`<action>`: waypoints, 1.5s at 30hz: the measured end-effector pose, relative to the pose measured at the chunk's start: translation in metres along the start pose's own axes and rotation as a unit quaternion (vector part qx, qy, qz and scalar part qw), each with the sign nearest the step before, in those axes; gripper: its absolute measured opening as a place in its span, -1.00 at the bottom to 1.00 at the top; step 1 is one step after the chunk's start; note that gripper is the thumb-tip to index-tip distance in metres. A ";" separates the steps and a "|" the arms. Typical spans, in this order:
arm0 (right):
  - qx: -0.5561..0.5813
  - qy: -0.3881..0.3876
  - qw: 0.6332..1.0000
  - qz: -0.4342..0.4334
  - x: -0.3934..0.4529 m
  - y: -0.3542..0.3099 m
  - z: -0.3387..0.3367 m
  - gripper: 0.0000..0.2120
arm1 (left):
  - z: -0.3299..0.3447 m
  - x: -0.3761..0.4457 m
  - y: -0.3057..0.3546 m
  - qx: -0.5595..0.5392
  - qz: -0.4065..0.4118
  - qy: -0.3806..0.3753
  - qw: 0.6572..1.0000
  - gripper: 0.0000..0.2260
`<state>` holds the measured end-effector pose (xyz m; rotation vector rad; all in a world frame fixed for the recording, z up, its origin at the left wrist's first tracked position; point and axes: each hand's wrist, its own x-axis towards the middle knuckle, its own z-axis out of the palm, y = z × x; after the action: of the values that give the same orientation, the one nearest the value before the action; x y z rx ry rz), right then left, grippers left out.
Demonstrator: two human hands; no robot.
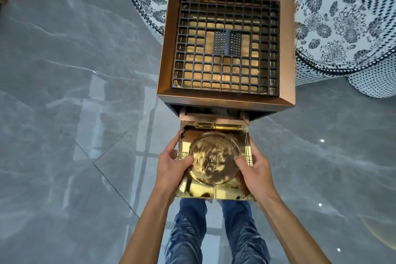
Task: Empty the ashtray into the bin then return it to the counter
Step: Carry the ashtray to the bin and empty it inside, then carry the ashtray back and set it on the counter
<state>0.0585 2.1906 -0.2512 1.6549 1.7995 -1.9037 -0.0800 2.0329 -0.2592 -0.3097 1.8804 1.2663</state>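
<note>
A square gold ashtray [214, 133] with a round ash-smeared dish in its middle is held level in front of a tall copper-coloured bin [165, 53]. Its far edge sits at the bin's dark front slot [214, 111]. My left hand [171, 165] grips the ashtray's left side, thumb on the dish rim. My right hand [252, 169] grips the right side, fingers on the dish rim. The bin's top holds a black grid [225, 43] with a perforated plate at its centre. Dark ash streaks the tray's surface.
A glossy grey marble floor [75, 92] surrounds the bin. A round seat with black-and-white floral fabric [334, 28] stands right behind and beside the bin. My legs in blue jeans [214, 231] are below the tray.
</note>
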 end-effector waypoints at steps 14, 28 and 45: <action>-0.007 0.026 0.998 -0.056 -0.122 -0.087 -0.038 -0.37 | -0.024 -0.124 0.072 -0.022 0.103 -0.051 0.993 -0.28; 0.015 0.032 0.979 -0.202 -0.206 -0.232 -0.083 -0.39 | -0.046 -0.218 0.221 -0.041 0.192 -0.111 0.974 -0.37; 0.056 -0.007 0.947 -0.317 -0.264 -0.403 -0.164 -0.59 | -0.046 -0.309 0.403 -0.087 0.298 -0.165 0.936 -0.56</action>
<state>0.0146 2.2855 0.2462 1.1517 2.4751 -2.2594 -0.1513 2.1080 0.2400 0.4021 1.6186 1.7623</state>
